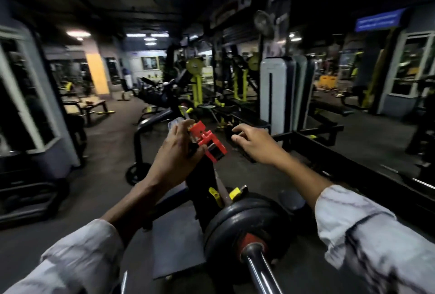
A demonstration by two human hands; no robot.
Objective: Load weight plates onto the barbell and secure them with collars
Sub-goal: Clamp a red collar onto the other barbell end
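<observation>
A chrome barbell [261, 272] runs from the bottom centre away from me over a bench rack. Black weight plates [237, 218] sit on its near sleeve, with a red hub [247, 240] around the bar. My left hand [175, 152] holds a red plastic collar [207, 143] up in front of me, its lever swung outward. My right hand [254, 143] hovers just right of the collar, fingers spread and empty. Both sleeves are white.
A black bench [202, 183] with yellow bar hooks [235, 192] lies under the barbell. A black floor frame [353, 164] runs to the right, a white-cased weight-stack machine [277, 91] stands behind it. Yellow-and-black machines fill the back; a wheeled frame [136, 171] stands left.
</observation>
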